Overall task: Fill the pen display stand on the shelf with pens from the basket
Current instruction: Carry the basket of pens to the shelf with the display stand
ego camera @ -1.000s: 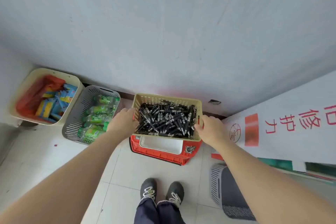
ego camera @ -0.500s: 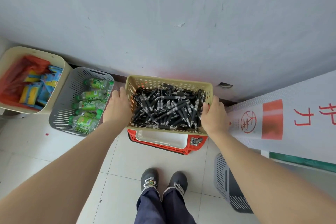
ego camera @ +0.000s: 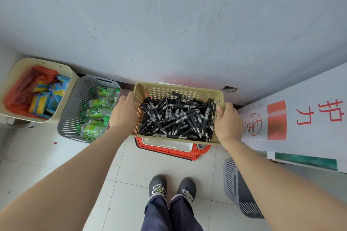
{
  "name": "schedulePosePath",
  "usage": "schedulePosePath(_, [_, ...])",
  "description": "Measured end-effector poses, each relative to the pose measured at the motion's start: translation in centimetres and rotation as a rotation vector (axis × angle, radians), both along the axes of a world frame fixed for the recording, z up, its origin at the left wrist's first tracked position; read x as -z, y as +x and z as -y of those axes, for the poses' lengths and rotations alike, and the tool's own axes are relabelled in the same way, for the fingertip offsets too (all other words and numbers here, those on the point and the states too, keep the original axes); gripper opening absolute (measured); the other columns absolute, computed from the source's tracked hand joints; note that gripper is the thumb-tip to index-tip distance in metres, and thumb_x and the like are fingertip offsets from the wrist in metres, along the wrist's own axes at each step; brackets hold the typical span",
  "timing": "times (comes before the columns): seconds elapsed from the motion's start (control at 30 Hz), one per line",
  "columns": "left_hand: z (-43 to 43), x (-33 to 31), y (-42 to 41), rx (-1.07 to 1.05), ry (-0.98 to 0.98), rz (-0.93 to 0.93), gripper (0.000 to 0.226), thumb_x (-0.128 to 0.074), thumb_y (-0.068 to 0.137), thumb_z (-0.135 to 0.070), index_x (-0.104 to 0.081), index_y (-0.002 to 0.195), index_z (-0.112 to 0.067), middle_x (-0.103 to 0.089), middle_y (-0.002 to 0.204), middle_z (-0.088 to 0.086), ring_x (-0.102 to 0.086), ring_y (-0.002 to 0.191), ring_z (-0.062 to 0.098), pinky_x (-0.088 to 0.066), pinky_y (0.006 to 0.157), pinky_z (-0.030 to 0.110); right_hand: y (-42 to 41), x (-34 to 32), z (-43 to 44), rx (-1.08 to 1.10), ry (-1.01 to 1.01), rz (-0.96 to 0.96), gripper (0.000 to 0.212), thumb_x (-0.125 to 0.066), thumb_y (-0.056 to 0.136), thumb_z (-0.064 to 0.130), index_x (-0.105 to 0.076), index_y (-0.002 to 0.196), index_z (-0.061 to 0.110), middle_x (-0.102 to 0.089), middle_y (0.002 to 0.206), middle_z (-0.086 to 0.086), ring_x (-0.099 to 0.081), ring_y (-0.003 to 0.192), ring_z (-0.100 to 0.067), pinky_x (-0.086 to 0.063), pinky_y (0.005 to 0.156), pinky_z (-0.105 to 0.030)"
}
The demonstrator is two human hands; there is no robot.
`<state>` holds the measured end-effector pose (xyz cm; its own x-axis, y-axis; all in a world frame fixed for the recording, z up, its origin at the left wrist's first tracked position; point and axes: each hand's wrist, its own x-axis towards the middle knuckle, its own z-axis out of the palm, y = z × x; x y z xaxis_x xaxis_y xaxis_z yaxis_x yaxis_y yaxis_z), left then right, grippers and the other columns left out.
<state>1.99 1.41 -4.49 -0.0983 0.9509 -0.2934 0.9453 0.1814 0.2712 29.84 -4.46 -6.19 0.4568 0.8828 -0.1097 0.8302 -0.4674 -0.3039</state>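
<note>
1. Pens [ego camera: 174, 118], black, lie heaped in the tan basket [ego camera: 180, 90], twelve o'clock from the person's shoes [ego camera: 171, 188], above a red crate [ego camera: 169, 149];
2. Left hand [ego camera: 124, 112] grips its nine o'clock side, fingers curled round the rim; right hand [ego camera: 228, 122] grips the three o'clock side likewise.

Beige perforated basket [ego camera: 178, 90] heaped with black pens [ego camera: 176, 118].
</note>
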Motion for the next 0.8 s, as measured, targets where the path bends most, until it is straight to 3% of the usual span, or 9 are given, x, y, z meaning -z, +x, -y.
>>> schedulePosePath(0.2, [2.0, -6.1, 1.7, 0.059, 0.048, 0.034, 0.030, -0.039, 0.097, -0.006, -0.041, 0.126, -0.012, -0.049, 0.101, 0.014, -0.045, 0.074, 0.028, -0.036, 0.060, 0.038, 2.4, -5.9, 2.2, 0.016, 0.047, 0.000, 0.026, -0.037, 0.101, 0.029, -0.051, 0.099, 0.007, -0.059, 0.084, -0.009, -0.049, 0.065, -0.027, -0.026, 0.050, -0.031])
schedulePosePath(0.37, [3.3, -11.1, 3.2, 0.151, 0.101, 0.054, 0.047, -0.041, 0.096, -0.007, -0.032, 0.141, -0.019, -0.052, 0.111, 0.015, -0.058, 0.088, 0.034, -0.041, 0.063, 0.037, 3.9, -12.0, 5.1, 0.054, 0.153, -0.013, 0.021, -0.039, 0.100, 0.021, -0.054, 0.108, 0.007, -0.059, 0.083, -0.007, -0.055, 0.074, -0.029, -0.031, 0.057, -0.031])
schedulePosePath(0.5, [4.8, -15.0, 4.0, 0.223, 0.145, 0.098, 0.047, -0.039, 0.093, -0.001, -0.034, 0.136, -0.019, -0.051, 0.102, 0.013, -0.058, 0.081, 0.034, -0.050, 0.064, 0.043, 3.9, -16.1, 8.6, 0.117, 0.193, 0.034, 0.021, -0.038, 0.100, 0.020, -0.053, 0.108, 0.007, -0.056, 0.082, -0.007, -0.056, 0.072, -0.030, -0.033, 0.057, -0.031])
schedulePosePath(0.7, [8.7, -20.7, 4.4, 0.351, 0.216, 0.129, 0.040, -0.034, 0.094, -0.004, -0.039, 0.131, -0.018, -0.050, 0.098, 0.014, -0.056, 0.083, 0.036, -0.048, 0.070, 0.045, 2.9, -21.1, 15.9, 0.254, 0.242, 0.098, 0.029, -0.038, 0.100, 0.021, -0.053, 0.122, 0.009, -0.065, 0.099, -0.013, -0.061, 0.089, -0.035, -0.036, 0.062, -0.033])
schedulePosePath(0.8, [11.0, -22.8, 5.3, 0.418, 0.219, 0.137, 0.042, -0.035, 0.093, -0.004, -0.041, 0.132, -0.018, -0.049, 0.098, 0.011, -0.050, 0.080, 0.030, -0.043, 0.068, 0.040, 2.7, -23.2, 20.1, 0.336, 0.268, 0.114, 0.023, -0.040, 0.099, 0.022, -0.056, 0.110, 0.009, -0.066, 0.093, -0.014, -0.061, 0.082, -0.035, -0.037, 0.059, -0.034])
